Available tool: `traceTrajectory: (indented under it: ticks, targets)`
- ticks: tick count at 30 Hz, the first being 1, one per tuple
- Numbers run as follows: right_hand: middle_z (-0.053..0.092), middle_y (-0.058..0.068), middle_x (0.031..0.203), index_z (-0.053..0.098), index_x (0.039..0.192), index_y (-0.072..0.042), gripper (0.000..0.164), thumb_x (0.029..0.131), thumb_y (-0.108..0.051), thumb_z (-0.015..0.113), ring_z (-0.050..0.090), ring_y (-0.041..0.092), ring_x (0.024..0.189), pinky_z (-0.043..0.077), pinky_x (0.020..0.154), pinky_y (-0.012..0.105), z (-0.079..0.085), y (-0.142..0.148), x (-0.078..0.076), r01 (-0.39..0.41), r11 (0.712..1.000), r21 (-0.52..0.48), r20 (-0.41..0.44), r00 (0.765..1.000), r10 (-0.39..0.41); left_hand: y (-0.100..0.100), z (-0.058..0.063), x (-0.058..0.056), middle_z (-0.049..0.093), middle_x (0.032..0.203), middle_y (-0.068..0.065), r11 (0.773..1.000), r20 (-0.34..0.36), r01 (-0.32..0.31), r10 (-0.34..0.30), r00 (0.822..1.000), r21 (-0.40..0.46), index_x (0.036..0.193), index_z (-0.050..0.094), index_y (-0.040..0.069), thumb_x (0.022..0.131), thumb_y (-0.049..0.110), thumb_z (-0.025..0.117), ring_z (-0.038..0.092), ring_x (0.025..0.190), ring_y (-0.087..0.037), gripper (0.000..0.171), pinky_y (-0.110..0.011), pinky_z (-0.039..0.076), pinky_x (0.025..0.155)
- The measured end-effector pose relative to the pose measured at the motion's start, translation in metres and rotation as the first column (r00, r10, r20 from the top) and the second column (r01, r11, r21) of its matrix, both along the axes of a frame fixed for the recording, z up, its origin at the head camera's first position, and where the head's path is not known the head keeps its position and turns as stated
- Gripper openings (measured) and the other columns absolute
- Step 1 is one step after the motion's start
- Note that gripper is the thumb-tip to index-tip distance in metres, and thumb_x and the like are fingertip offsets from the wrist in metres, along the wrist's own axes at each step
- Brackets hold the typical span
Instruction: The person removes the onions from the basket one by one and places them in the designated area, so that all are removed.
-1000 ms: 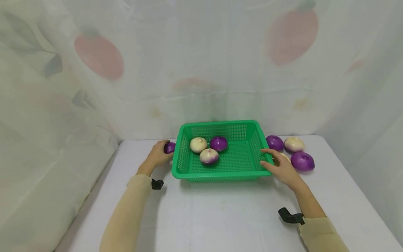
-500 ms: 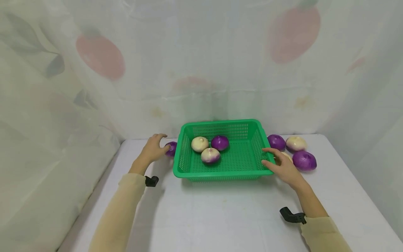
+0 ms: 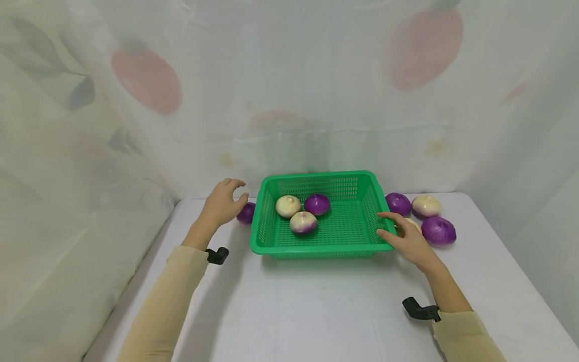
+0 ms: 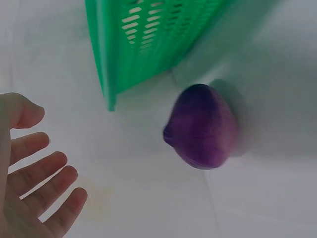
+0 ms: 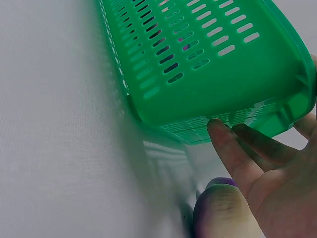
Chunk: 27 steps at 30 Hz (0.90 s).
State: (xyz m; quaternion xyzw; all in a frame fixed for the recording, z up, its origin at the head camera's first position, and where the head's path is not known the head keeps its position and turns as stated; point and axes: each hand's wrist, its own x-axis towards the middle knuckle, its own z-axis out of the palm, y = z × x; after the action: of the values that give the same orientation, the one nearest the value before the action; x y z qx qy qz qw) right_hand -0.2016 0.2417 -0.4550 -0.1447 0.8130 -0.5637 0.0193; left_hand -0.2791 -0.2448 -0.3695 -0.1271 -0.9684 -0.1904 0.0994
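In the head view, the left hand point(image 3: 221, 203) is raised over a purple onion-like bulb point(image 3: 246, 213) at the basket's left side. Its fingers are spread and hold nothing; the left wrist view shows the bulb point(image 4: 203, 129) apart from them. A green plastic basket point(image 3: 316, 249) stands in the middle of the table. It holds a cream bulb point(image 3: 287, 206), a cream-and-purple bulb point(image 3: 303, 222) and a purple bulb point(image 3: 317, 204). At the right wall, the right hand point(image 3: 412, 246) grips the basket's rim, thumb and finger reaching over it.
Right of the basket lie more bulbs: a purple one point(image 3: 398, 204), a cream one point(image 3: 426, 206) and a larger purple one point(image 3: 439, 231). Another pale bulb point(image 3: 413, 224) is partly hidden behind the right hand. A printed curtain point(image 3: 316, 90) hangs behind the white table point(image 3: 316, 311).
The left hand has let go of the purple bulb beside the basket and lifted up and away from it. The right hand stays at the basket's rim.
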Motion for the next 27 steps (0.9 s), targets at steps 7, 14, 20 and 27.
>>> traceTrajectory:
  ticks: [7,14,20,27]
  targets:
    - [0.049,0.024,0.144,0.047,0.148,-0.007,0.052,0.102,-0.023,0.065,0.060,0.020,0.108,0.053,0.080,0.024,-0.001,0.001,0.000,0.003,1.000,0.008,-0.010,1.000,-0.003,0.029,0.020,0.011,0.056,0.138,-0.017,0.995,-0.019,0.097,-0.097,0.995,-0.021,0.132,0.061,0.003,0.099,0.029,0.059,0.049,0.130,-0.039,0.041,-0.058,0.043,0.103]
    - [0.048,0.025,0.145,0.047,0.148,-0.008,0.052,0.102,-0.024,0.065,0.058,0.028,0.111,0.053,0.080,0.024,0.000,0.001,0.000,0.008,1.000,0.017,0.003,1.000,-0.009,0.052,0.024,0.019,0.057,0.134,-0.017,0.981,-0.031,0.188,-0.189,0.981,-0.038,0.131,0.061,0.004,0.099,0.030,0.063,0.053,0.126,-0.037,0.041,-0.055,0.046,0.101]
    - [0.048,0.024,0.144,0.047,0.148,-0.007,0.052,0.102,-0.024,0.065,0.059,0.027,0.111,0.054,0.080,0.025,-0.002,0.001,-0.002,0.003,1.000,0.010,-0.002,1.000,-0.003,0.067,0.024,0.022,0.057,0.135,-0.016,0.965,0.004,0.243,-0.244,0.970,-0.093,0.133,0.060,0.004,0.100,0.034,0.063,0.052,0.127,-0.036,0.045,-0.052,0.043,0.106]
    - [0.049,0.025,0.143,0.047,0.148,-0.007,0.052,0.102,-0.023,0.065,0.060,0.022,0.108,0.054,0.079,0.025,-0.002,0.001,-0.002,0.000,1.000,0.000,-0.003,1.000,0.000,0.087,0.019,0.027,0.056,0.135,-0.016,0.923,0.071,0.336,-0.328,0.942,-0.186,0.136,0.059,0.003,0.099,0.035,0.063,0.054,0.123,-0.036,0.050,-0.053,0.045,0.103]
